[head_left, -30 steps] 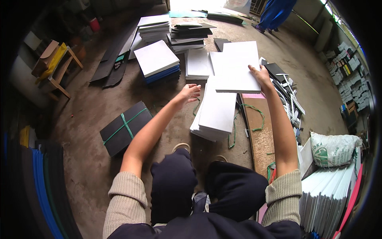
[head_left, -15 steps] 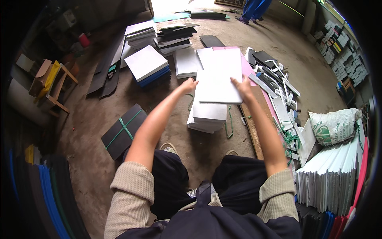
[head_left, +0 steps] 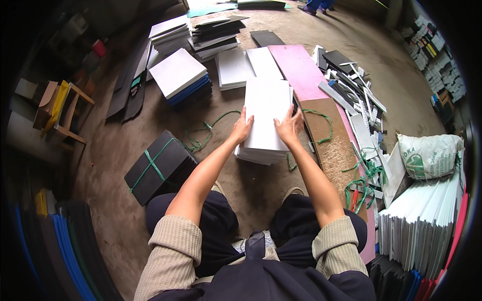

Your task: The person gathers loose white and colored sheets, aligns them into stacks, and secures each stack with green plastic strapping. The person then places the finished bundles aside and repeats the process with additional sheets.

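A stack of white sheets point(head_left: 266, 118) lies on the dirt floor in front of my knees. My left hand point(head_left: 242, 128) rests flat on the near left edge of the top sheet, fingers spread. On the near right part of the same sheet lies my right hand point(head_left: 289, 127), palm down. Neither hand grips anything. A brown board point(head_left: 331, 135) with a green string point(head_left: 321, 120) lies just right of the stack.
A black bundle tied with green string point(head_left: 158, 165) lies at left. Behind are more white stacks point(head_left: 178, 75), a pink board point(head_left: 298, 67) and dark sheets point(head_left: 216, 32). Scrap strips point(head_left: 351, 85), a white sack point(head_left: 427, 155) and upright white sheets point(head_left: 422, 226) crowd the right.
The white sheet I held up with both hands has come down onto the stack. My hands now press flat on its near end.
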`<act>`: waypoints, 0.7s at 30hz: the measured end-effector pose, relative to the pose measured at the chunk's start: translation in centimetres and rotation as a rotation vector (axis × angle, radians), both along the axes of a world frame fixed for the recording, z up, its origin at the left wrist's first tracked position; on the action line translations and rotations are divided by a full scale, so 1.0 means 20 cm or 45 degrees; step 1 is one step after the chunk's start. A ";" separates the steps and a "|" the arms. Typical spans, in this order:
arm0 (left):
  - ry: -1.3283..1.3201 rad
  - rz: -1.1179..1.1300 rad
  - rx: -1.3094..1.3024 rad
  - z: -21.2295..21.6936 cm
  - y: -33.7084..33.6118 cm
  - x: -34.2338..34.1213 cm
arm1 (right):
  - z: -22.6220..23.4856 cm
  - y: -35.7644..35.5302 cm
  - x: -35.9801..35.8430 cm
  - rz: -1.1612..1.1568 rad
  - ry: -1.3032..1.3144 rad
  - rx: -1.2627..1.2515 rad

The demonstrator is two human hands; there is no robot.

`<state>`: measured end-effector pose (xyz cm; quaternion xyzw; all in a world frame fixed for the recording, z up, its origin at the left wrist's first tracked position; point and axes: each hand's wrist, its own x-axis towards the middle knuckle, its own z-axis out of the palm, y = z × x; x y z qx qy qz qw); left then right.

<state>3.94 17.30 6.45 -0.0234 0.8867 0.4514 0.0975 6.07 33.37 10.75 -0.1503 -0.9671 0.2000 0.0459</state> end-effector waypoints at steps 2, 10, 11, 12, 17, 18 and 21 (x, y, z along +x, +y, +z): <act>-0.007 -0.023 0.077 -0.01 0.01 -0.03 | -0.04 -0.08 -0.07 0.244 0.158 0.072; 0.049 0.299 0.671 -0.43 -0.14 -0.12 | -0.22 -0.30 -0.27 0.463 0.237 0.345; -0.036 0.384 0.683 -0.53 -0.19 -0.11 | -0.22 -0.32 -0.24 0.476 0.227 0.356; -0.006 0.504 0.651 -0.65 -0.22 -0.09 | -0.21 -0.33 -0.23 0.493 0.225 0.371; -0.253 0.531 0.349 -0.90 0.01 -0.10 | -0.22 -0.29 -0.21 0.535 0.242 0.341; -0.285 0.452 0.382 -0.91 0.02 -0.11 | -0.20 -0.30 -0.20 0.553 0.255 0.332; -0.417 0.650 0.323 -0.89 0.06 -0.14 | -0.18 -0.27 -0.17 0.583 0.259 0.332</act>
